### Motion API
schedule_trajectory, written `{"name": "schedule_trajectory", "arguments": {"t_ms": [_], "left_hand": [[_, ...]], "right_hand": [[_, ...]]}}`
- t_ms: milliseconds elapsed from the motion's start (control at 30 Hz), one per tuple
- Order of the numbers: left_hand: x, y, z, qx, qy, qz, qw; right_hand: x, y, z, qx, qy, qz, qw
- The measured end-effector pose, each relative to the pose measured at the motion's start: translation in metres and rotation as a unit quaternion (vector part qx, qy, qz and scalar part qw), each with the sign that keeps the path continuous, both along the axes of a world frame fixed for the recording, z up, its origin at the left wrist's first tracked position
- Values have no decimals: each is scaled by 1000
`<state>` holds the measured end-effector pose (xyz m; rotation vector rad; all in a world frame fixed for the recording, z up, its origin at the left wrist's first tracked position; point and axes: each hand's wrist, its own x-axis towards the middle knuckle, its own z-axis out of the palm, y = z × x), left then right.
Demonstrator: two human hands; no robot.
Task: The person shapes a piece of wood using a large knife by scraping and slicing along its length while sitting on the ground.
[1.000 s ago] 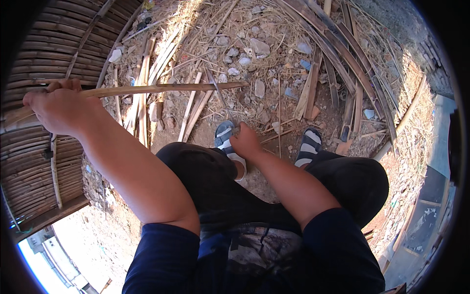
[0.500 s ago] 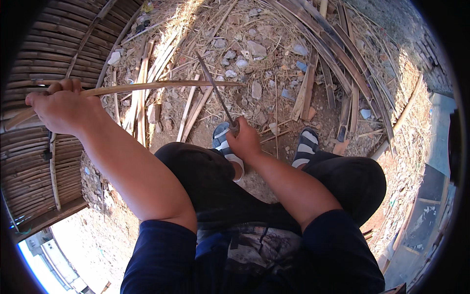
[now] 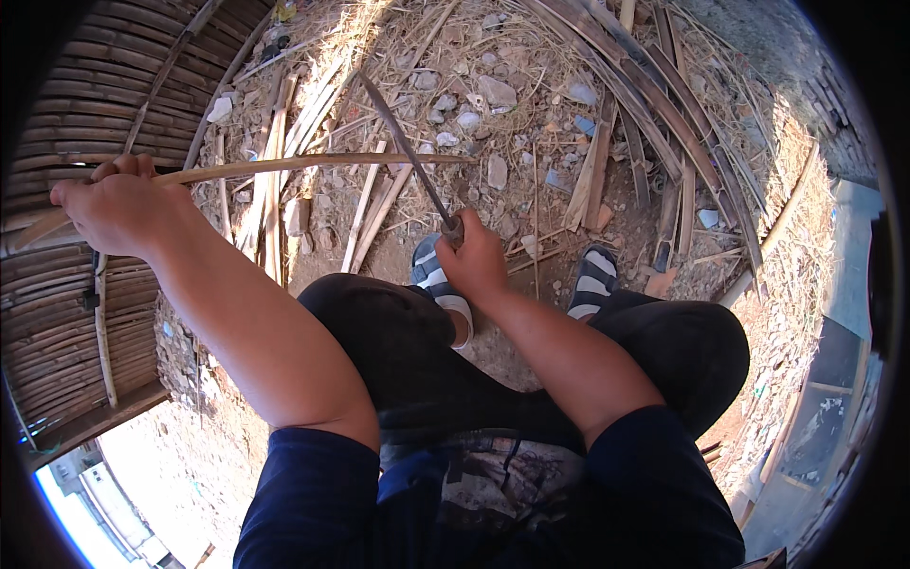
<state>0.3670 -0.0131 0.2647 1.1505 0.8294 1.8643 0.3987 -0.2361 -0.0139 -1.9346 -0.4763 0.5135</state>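
Note:
My left hand (image 3: 118, 207) is closed around a long, thin bamboo strip (image 3: 284, 165). The strip runs out to the right, tapering and bowing slightly, while its other end sticks out to the left of the fist. In my right hand (image 3: 472, 258) is the handle of a long, narrow knife (image 3: 408, 144) with a dark blade. The blade slants up and to the left, and it crosses the strip near the strip's thin right end. I cannot tell whether blade and strip touch.
Split bamboo pieces (image 3: 654, 104) lie in a curved heap at the far right, with more strips (image 3: 280, 180) at the left. Stones (image 3: 496, 92) and straw litter the dirt ground. A bamboo slat wall (image 3: 114, 85) stands at the left. My sandalled feet (image 3: 595, 275) are just beyond my knees.
My right hand has risen slightly, and the knife's tip has swung up and to the left. The left hand and the bamboo strip have hardly moved.

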Motion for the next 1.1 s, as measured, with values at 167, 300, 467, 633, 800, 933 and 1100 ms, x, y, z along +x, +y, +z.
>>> {"name": "schedule_trajectory", "arguments": {"t_ms": [167,300,467,633,800,933,1100], "left_hand": [[2,0,5,-24,-26,18,999],[3,6,-3,-15,-11,-7,1000],[-3,6,3,-14,-16,3,1000],[1,2,-2,8,12,14,1000],[2,18,0,-44,-57,-30,997],[-12,22,3,-15,-36,-16,999],[1,10,-6,-10,-11,-23,1000]], "right_hand": [[-1,-15,-74,-197,16,12,980],[7,-23,-87,-207,27,24,978],[-3,-6,-37,-121,29,31,992],[-4,1,-18,-62,14,54,996],[6,-40,-96,-242,62,38,967],[6,-32,-96,-168,24,31,985],[-1,-11,-27,-98,66,49,992]]}}
